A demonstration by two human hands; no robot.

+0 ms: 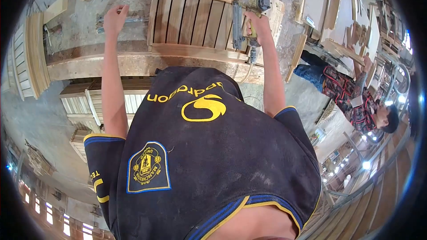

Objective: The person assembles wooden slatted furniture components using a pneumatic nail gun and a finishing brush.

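My right hand is wrapped round the handle of a pneumatic nail gun. An air hose runs from the bottom of its grip. The gun is over the right end of a slatted wooden panel, which has thicker rails along its long edges. My left hand hovers left of the panel with its fingers curled together. Whether a small piece is pinched in them I cannot make out. Just beyond this hand, a thin metallic strip or tool lies on the bench.
The worn wooden bench edge runs in front of me. Slatted panels stand at the left, with more panels below the bench. Over on the right, a co-worker in a patterned shirt handles boards at another table.
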